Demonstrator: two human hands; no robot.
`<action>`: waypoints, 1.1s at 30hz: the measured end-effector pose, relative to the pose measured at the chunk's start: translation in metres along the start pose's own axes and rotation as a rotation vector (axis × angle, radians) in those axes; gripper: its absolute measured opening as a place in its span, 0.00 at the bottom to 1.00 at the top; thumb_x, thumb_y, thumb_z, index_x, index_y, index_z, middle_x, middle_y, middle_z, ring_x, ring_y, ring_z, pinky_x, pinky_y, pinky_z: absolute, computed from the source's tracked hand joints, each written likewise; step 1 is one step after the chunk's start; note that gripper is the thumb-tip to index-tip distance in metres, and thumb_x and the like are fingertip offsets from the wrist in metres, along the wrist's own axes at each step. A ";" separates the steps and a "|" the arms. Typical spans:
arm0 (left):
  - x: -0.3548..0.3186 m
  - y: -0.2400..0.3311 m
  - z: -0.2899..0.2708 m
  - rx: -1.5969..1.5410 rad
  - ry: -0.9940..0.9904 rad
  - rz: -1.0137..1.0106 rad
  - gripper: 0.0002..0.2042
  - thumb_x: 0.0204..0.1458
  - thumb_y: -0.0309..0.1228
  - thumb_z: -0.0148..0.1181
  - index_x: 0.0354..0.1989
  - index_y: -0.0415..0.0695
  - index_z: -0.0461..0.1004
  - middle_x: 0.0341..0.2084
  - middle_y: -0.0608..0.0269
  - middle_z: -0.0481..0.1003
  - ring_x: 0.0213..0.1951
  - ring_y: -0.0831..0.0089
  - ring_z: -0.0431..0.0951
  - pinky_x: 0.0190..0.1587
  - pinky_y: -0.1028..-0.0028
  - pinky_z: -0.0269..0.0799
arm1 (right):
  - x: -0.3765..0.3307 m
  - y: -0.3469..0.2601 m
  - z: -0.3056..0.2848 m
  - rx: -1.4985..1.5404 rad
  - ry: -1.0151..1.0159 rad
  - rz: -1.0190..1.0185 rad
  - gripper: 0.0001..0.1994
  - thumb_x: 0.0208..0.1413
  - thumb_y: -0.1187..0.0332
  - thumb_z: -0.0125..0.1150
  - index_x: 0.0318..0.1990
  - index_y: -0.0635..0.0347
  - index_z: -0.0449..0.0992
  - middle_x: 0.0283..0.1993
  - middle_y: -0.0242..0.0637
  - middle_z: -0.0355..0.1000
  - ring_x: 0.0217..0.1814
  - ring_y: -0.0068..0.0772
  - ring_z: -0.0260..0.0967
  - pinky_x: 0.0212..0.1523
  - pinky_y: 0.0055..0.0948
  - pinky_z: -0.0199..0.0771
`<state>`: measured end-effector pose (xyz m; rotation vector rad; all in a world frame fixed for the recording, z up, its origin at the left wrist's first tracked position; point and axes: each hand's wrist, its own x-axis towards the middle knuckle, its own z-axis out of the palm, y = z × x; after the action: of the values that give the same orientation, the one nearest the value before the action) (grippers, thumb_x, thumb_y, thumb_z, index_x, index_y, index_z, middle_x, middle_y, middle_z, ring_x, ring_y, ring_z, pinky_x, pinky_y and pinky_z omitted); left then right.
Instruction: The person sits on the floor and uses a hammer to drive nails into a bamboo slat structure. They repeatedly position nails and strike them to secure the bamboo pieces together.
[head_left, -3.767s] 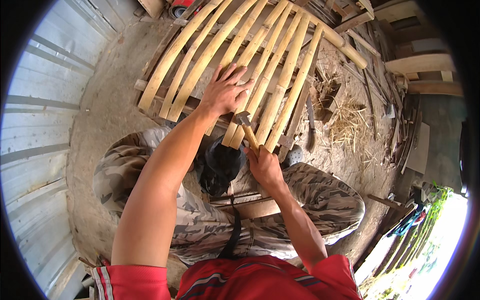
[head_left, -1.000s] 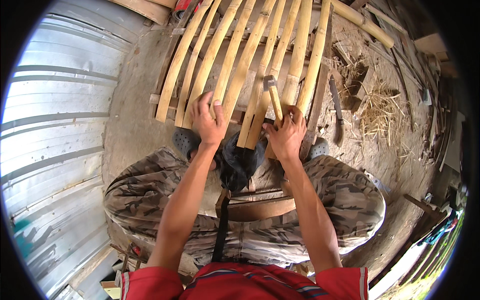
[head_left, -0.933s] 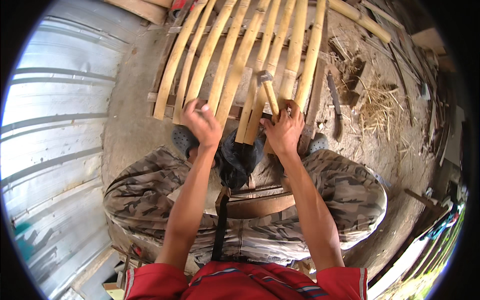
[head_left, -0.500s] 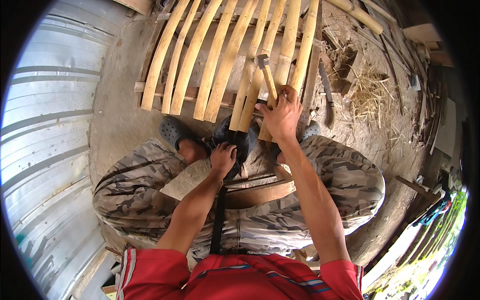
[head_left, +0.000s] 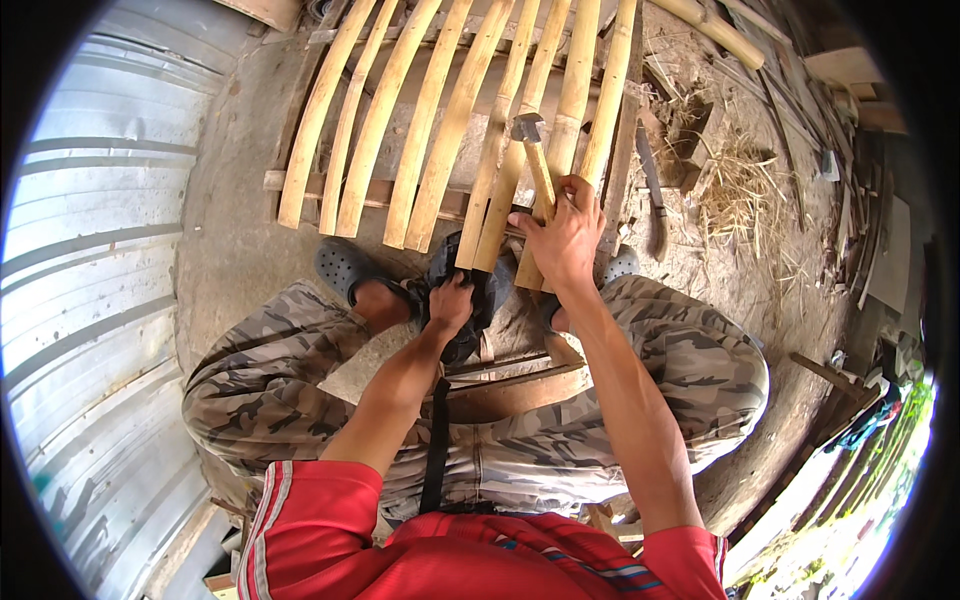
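Note:
My right hand [head_left: 563,232] grips the wooden handle of a hammer [head_left: 533,160], whose metal head points up over the bamboo slats [head_left: 440,130]. The slats are pale, curved, laid side by side across a wooden crosspiece [head_left: 380,190] on the ground. My left hand [head_left: 452,300] reaches into a dark pouch [head_left: 478,300] between my knees, its fingers hidden inside. I sit low with camouflage trousers and dark clogs [head_left: 345,268], feet against the near ends of the slats.
A corrugated metal wall [head_left: 90,250] curves along the left. A long knife [head_left: 652,195] lies on the dirt right of the slats, beside straw and wood scraps [head_left: 740,180]. Boards and offcuts [head_left: 840,80] pile up at the far right.
My left hand has left the slats and come back into the dark pouch between my knees. My right hand keeps the hammer raised over the slats.

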<state>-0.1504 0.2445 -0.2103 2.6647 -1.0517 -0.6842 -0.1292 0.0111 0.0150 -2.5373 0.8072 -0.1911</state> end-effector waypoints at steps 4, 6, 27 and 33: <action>-0.003 -0.005 0.000 -0.066 0.051 -0.024 0.10 0.54 0.33 0.60 0.43 0.49 0.83 0.51 0.54 0.76 0.46 0.54 0.80 0.43 0.54 0.78 | 0.000 -0.003 0.000 -0.005 -0.041 0.013 0.34 0.43 0.52 0.80 0.49 0.75 0.79 0.60 0.40 0.64 0.67 0.44 0.59 0.67 0.47 0.56; -0.002 -0.006 -0.004 -0.188 0.051 -0.044 0.10 0.58 0.34 0.59 0.44 0.48 0.82 0.49 0.54 0.78 0.44 0.55 0.81 0.43 0.55 0.78 | 0.001 0.000 -0.001 -0.008 -0.047 0.019 0.33 0.44 0.52 0.80 0.48 0.74 0.80 0.60 0.40 0.64 0.67 0.44 0.59 0.67 0.47 0.56; -0.044 0.033 -0.236 -1.451 -0.400 -0.386 0.07 0.67 0.24 0.53 0.50 0.35 0.71 0.43 0.54 0.78 0.46 0.66 0.82 0.51 0.70 0.84 | 0.000 -0.001 0.001 0.009 0.025 -0.017 0.26 0.45 0.54 0.78 0.43 0.69 0.82 0.59 0.38 0.64 0.64 0.46 0.61 0.64 0.48 0.57; -0.048 0.041 -0.310 -1.389 -0.185 -0.283 0.06 0.66 0.24 0.56 0.48 0.40 0.74 0.42 0.55 0.79 0.45 0.69 0.83 0.51 0.74 0.84 | 0.000 -0.005 -0.002 0.007 -0.020 -0.004 0.24 0.45 0.56 0.79 0.41 0.69 0.82 0.62 0.42 0.64 0.65 0.47 0.61 0.67 0.50 0.57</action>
<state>-0.0549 0.2510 0.0913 1.5006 -0.0294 -1.1420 -0.1270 0.0134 0.0195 -2.5305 0.7922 -0.1695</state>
